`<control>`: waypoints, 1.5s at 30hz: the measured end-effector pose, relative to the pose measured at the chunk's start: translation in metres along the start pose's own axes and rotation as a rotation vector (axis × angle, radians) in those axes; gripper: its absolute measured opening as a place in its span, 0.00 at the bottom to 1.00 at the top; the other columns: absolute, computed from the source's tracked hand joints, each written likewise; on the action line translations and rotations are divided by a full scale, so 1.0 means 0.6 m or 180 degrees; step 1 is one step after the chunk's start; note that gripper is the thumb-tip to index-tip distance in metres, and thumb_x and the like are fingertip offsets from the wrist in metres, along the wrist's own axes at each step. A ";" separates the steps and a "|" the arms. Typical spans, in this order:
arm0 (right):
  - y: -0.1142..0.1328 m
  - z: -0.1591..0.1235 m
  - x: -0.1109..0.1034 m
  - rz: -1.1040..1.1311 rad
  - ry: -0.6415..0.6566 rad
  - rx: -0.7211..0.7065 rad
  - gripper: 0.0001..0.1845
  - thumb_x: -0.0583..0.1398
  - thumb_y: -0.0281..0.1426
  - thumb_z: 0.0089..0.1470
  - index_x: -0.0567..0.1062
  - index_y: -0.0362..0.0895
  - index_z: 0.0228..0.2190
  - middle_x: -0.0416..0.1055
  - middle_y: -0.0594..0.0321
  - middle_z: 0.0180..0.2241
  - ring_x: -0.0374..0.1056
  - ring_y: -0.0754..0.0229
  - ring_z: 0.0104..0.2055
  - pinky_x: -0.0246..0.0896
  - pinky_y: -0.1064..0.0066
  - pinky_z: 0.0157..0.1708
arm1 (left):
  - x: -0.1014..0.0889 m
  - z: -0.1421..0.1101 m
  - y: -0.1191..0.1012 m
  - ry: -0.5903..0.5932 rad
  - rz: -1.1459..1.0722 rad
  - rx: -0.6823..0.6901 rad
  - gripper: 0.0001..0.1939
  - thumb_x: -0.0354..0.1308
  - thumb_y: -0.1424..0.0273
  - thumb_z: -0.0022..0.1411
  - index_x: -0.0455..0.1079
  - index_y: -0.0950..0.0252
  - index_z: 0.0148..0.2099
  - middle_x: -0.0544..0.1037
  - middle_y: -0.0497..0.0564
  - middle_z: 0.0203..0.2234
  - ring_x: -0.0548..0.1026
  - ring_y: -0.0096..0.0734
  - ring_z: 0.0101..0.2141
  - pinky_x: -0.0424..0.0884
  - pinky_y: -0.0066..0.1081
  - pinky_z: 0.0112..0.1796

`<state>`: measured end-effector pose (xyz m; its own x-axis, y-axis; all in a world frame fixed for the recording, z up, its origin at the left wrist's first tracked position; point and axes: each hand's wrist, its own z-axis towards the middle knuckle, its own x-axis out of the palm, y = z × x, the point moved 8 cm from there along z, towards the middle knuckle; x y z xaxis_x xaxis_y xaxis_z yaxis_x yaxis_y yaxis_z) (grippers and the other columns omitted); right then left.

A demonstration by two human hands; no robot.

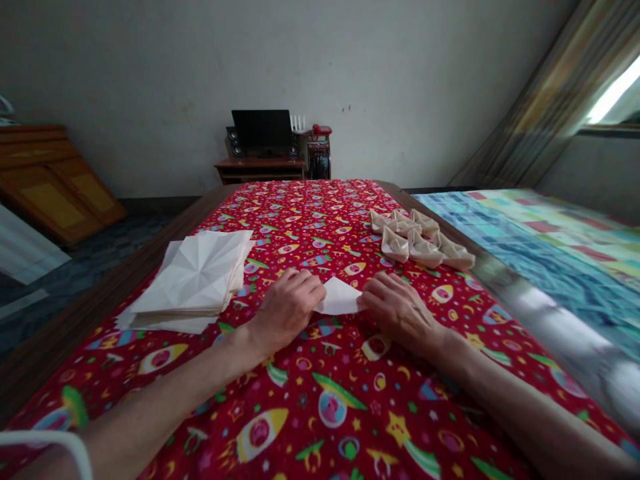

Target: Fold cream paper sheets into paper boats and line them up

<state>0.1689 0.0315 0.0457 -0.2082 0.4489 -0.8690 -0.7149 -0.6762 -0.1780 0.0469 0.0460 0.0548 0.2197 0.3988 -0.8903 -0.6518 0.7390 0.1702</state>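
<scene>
A small piece of folded white paper lies on the red patterned cloth between my two hands. My left hand closes on its left corner, fingers curled. At the opposite corner, my right hand pinches the paper in the same way. The paper's upper edge rises to a blunt point; its outer corners are hidden under my fingers. To the left sits a stack of creased square paper sheets, the top one marked with fold lines fanning from its centre. Several folded paper boats stand grouped in two rows at the right.
The red cloth covers a long table with a dark wooden edge. Beyond it are a monitor on a small desk and a red telephone. A bed adjoins on the right; a wooden cabinet stands left.
</scene>
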 end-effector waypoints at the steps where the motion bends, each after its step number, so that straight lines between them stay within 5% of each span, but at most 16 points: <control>1: 0.004 -0.004 0.007 -0.0006 0.0121 -0.0048 0.12 0.52 0.27 0.60 0.71 0.42 0.27 0.67 0.59 0.29 0.57 0.59 0.31 0.52 0.67 0.31 | 0.008 -0.007 -0.005 0.0123 -0.0023 0.0046 0.09 0.48 0.77 0.63 0.68 0.64 0.33 0.74 0.51 0.31 0.68 0.36 0.36 0.61 0.36 0.38; 5: 0.006 -0.016 0.019 0.0186 0.0438 -0.0005 0.09 0.53 0.27 0.59 0.71 0.42 0.29 0.68 0.58 0.31 0.58 0.59 0.33 0.55 0.68 0.32 | 0.017 -0.034 -0.013 0.0256 -0.0114 0.0073 0.10 0.47 0.74 0.66 0.70 0.65 0.38 0.75 0.51 0.34 0.70 0.35 0.37 0.62 0.37 0.39; 10: -0.012 -0.031 0.021 0.0900 0.0377 0.0110 0.10 0.53 0.29 0.60 0.74 0.44 0.34 0.70 0.57 0.34 0.64 0.60 0.36 0.60 0.70 0.33 | 0.014 -0.057 0.007 -0.0094 -0.0828 -0.0314 0.08 0.51 0.71 0.65 0.71 0.64 0.37 0.76 0.50 0.37 0.71 0.33 0.39 0.65 0.35 0.41; 17: -0.049 -0.037 0.027 0.1929 0.0203 0.0927 0.14 0.53 0.34 0.60 0.75 0.43 0.30 0.73 0.59 0.30 0.68 0.62 0.31 0.62 0.73 0.30 | 0.045 -0.055 0.050 -0.0080 -0.1709 -0.1005 0.08 0.51 0.71 0.64 0.68 0.64 0.32 0.74 0.49 0.31 0.72 0.29 0.34 0.68 0.28 0.37; 22: -0.068 -0.039 0.040 0.1745 0.0299 0.1530 0.13 0.55 0.36 0.57 0.75 0.43 0.27 0.73 0.62 0.27 0.67 0.63 0.28 0.58 0.73 0.27 | 0.052 -0.052 0.060 0.0096 -0.1454 -0.1195 0.10 0.49 0.67 0.65 0.66 0.64 0.33 0.73 0.48 0.29 0.72 0.29 0.31 0.65 0.27 0.34; 28: -0.079 -0.040 0.053 0.1362 0.0543 0.1748 0.16 0.54 0.39 0.57 0.75 0.43 0.27 0.73 0.61 0.26 0.67 0.62 0.27 0.54 0.73 0.26 | 0.048 -0.048 0.060 0.0235 -0.1044 -0.1318 0.11 0.48 0.70 0.65 0.66 0.64 0.31 0.72 0.48 0.29 0.71 0.31 0.33 0.64 0.28 0.34; 35: -0.072 -0.030 0.051 0.0823 0.0687 0.1688 0.17 0.52 0.38 0.59 0.72 0.43 0.24 0.71 0.60 0.24 0.64 0.62 0.25 0.48 0.72 0.25 | 0.054 -0.039 0.058 0.0334 -0.0409 -0.1340 0.12 0.46 0.69 0.66 0.65 0.65 0.31 0.69 0.49 0.31 0.71 0.30 0.32 0.64 0.29 0.33; 45: -0.070 -0.031 0.052 0.0440 0.0767 0.1630 0.20 0.52 0.40 0.59 0.66 0.43 0.20 0.65 0.64 0.21 0.55 0.66 0.22 0.41 0.72 0.24 | 0.056 -0.031 0.060 0.0630 -0.0456 -0.1321 0.11 0.48 0.70 0.64 0.65 0.65 0.29 0.69 0.49 0.32 0.71 0.29 0.32 0.66 0.28 0.33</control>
<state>0.2049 0.0632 0.0175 -0.2077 0.1903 -0.9595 -0.9361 -0.3234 0.1385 0.0172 0.0759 0.0234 0.2123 0.1680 -0.9627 -0.8685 0.4839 -0.1070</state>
